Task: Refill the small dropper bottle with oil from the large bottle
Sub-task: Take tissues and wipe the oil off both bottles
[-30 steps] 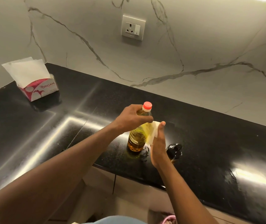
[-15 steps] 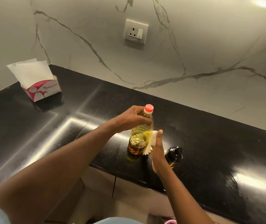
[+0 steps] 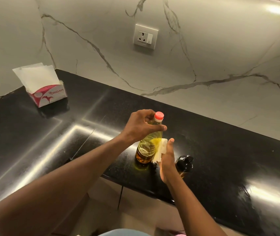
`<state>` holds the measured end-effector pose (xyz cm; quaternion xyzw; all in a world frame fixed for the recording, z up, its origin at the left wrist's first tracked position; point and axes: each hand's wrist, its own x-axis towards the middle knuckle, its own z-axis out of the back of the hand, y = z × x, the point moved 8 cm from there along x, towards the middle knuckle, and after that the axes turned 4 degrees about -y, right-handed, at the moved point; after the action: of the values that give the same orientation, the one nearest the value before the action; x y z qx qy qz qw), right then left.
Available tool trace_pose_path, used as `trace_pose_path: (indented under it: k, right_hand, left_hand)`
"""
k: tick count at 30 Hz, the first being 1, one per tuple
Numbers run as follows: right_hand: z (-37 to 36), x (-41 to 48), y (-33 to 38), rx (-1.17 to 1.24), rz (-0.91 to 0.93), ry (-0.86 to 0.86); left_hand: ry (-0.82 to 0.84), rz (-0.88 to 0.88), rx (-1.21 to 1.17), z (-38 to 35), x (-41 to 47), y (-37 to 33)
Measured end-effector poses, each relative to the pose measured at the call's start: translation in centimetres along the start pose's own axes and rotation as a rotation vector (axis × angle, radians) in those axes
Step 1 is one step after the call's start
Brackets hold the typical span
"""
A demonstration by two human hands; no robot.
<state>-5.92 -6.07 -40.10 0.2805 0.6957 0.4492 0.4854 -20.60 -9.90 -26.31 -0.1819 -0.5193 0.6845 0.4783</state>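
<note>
The large oil bottle [image 3: 148,147], clear with yellow oil and a red cap, stands upright near the front edge of the black counter [image 3: 54,133]. My left hand [image 3: 139,126] grips its neck just below the cap. A folded white tissue [image 3: 160,150], stained yellow, is pressed flat against the bottle's right side by my right hand [image 3: 167,159], whose fingers look straight. The small dropper bottle [image 3: 185,163], dark with a black top, stands just right of my right hand, partly hidden behind it.
A red and white tissue box [image 3: 48,94] with tissues sticking out stands at the back left by the marble wall. A wall socket [image 3: 145,36] sits above the counter. A small oil smear lies at the large bottle's base. The counter's front edge runs close to both bottles.
My right hand has slid the tissue down the bottle's side from near the shoulder toward the lower half. My left hand keeps its grip on the neck.
</note>
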Motion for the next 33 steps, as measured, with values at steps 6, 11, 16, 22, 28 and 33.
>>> trace_pose_path:
  k: [6, 11, 16, 22, 28, 33]
  right_hand:
    - [1.0, -0.1, 0.7, 0.027, 0.056, -0.048]
    - [0.1, 0.1, -0.4, -0.124, 0.065, -0.02]
    - [-0.2, 0.7, 1.0, -0.128, 0.118, 0.009]
    - [-0.5, 0.7, 1.2, -0.147, 0.154, 0.006]
    - [-0.1, 0.7, 1.9, -0.17, 0.151, 0.04]
    - [0.1, 0.5, 2.1, -0.174, 0.155, 0.001]
  left_hand:
    - [0.119, 0.052, -0.011, -0.3, 0.0, 0.0]
    - [0.16, 0.075, 0.004, -1.2, 0.4, -0.5]
    - [0.145, 0.061, -0.004, -1.2, 0.3, -0.7]
    - [0.191, 0.071, -0.071, -1.0, 0.5, -0.1]
    - [0.195, 0.079, -0.082, -1.1, 0.5, 0.3]
    - [0.194, 0.07, -0.069, -1.3, 0.6, 0.2]
